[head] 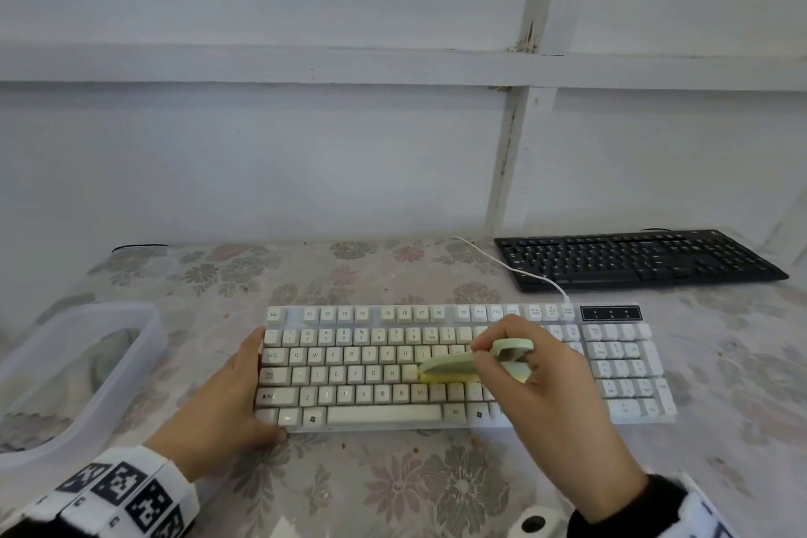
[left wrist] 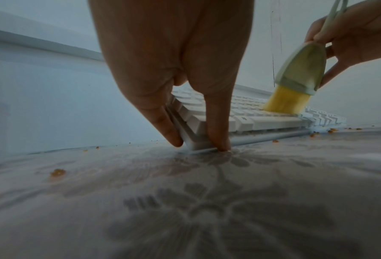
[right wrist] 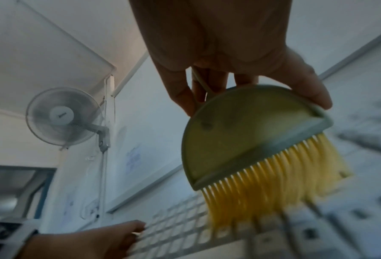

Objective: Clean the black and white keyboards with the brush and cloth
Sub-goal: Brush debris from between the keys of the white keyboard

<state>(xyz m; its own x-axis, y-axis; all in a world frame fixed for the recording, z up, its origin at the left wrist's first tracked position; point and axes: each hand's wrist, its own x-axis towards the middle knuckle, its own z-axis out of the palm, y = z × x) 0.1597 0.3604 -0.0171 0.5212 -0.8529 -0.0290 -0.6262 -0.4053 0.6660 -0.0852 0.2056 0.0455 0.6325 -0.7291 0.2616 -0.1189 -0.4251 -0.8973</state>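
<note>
The white keyboard lies across the middle of the flowered table. My left hand presses its left end with straight fingers, one finger along the side and the thumb at the front corner. My right hand grips a pale green brush with yellow bristles. The bristles rest on the keys right of centre, in the home row. The black keyboard sits at the back right, untouched. A grey-green cloth-like thing lies inside the bin at left.
A clear plastic bin stands at the left edge of the table. The white keyboard's cable runs past the black keyboard. Orange crumbs are scattered on the table cover near the keyboard's front. A wall stands close behind the table.
</note>
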